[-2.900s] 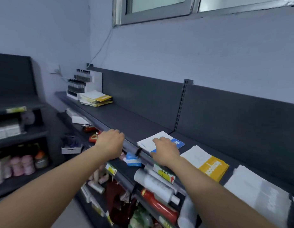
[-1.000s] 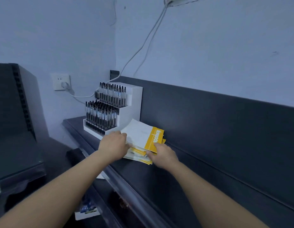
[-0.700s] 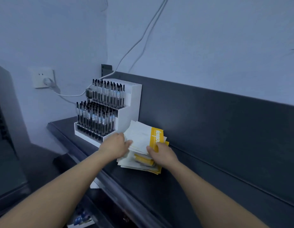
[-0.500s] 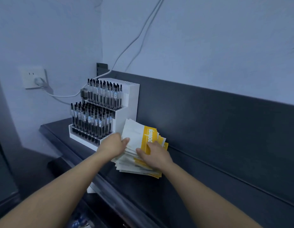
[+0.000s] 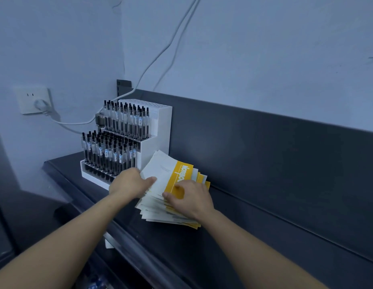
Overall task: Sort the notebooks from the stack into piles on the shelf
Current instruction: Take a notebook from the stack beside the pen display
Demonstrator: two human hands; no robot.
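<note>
The stack of notebooks [image 5: 171,197] sits on the shelf [image 5: 233,247] beside the pen rack [image 5: 127,142]. The left hand [image 5: 129,184] and right hand [image 5: 189,201] pinch the top copy's near edge; thin, light, slippery covers probably slide apart, so grip the corners

Dim, bluish, even light; soft focus, wide-angle bending at edges.
</note>
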